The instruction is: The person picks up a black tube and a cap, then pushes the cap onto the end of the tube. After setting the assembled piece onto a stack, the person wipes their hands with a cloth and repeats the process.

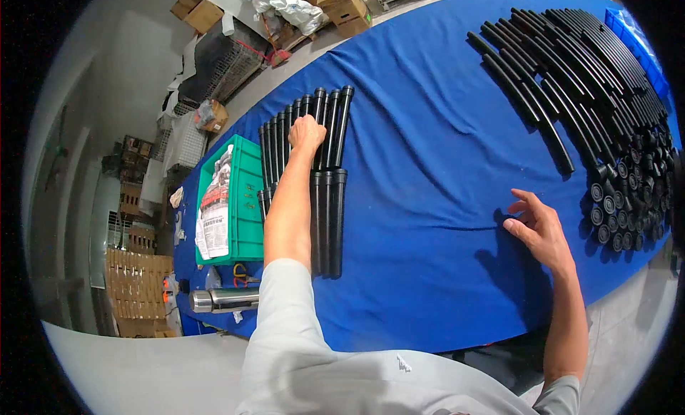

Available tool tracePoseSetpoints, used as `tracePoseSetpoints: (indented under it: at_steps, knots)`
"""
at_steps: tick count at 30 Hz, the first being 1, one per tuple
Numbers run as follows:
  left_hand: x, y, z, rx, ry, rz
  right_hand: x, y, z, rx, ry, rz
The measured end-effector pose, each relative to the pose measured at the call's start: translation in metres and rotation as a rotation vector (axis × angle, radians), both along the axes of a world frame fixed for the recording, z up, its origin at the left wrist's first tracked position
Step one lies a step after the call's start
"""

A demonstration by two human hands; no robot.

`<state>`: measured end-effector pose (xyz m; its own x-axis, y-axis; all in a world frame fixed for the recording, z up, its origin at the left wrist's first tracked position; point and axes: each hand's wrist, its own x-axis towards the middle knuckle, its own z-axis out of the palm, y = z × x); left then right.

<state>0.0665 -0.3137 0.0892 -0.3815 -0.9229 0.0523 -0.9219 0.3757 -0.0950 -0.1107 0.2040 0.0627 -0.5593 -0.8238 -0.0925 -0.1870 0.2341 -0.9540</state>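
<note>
My left hand (307, 133) is closed over the upper row of black capped tubes (332, 130), its fingers curled down at one of them; what it grips is hidden. Below that row lie more black tubes (327, 222), partly covered by my left forearm. On the right, my right hand (539, 226) hovers over the blue cloth (421, 165) with thumb and fingers apart and nothing between them. Beyond it, many thin black rods (556, 80) lie side by side, with a heap of round black caps (628, 194) at their near end.
A green crate (246, 201) holding printed paper (216, 215) stands left of the tubes. Near it are a steel flask (225, 300) and scissors (241, 275). A blue bin (635, 48) sits at the far right edge. Cardboard boxes (342, 8) are on the floor behind.
</note>
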Motion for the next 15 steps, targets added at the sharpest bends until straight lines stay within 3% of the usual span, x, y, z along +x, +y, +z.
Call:
tracePoseSetpoints:
  at_steps: [12,15]
  knots:
    - [0.005,-0.005,0.002,-0.034,0.024,0.023,0.001,0.001,0.005,-0.006,-0.008,0.024]
    - [0.01,0.0,0.009,-0.088,0.041,-0.093,0.0,0.003,-0.001,-0.034,0.103,0.051]
